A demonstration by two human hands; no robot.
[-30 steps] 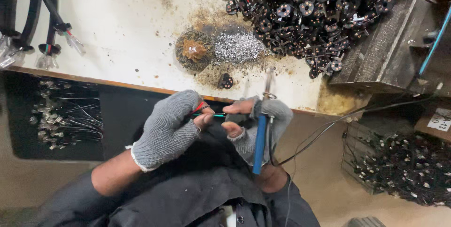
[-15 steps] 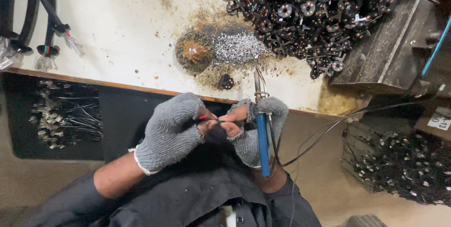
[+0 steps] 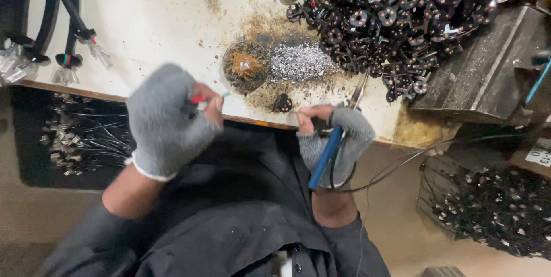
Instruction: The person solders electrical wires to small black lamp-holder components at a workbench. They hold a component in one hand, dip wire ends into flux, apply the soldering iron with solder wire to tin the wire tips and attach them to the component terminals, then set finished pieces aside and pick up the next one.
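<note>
Blue-handled soldering iron [image 3: 327, 153] tilted, tip toward bench edge; red-tipped wire [image 3: 198, 100] pinched, blurred.

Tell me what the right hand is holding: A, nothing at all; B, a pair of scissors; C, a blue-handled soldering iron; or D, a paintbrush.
C: the gloved right hand grips a blue-handled soldering iron, its metal tip pointing up over the edge of the white bench and its cord trailing away to the right.
</note>
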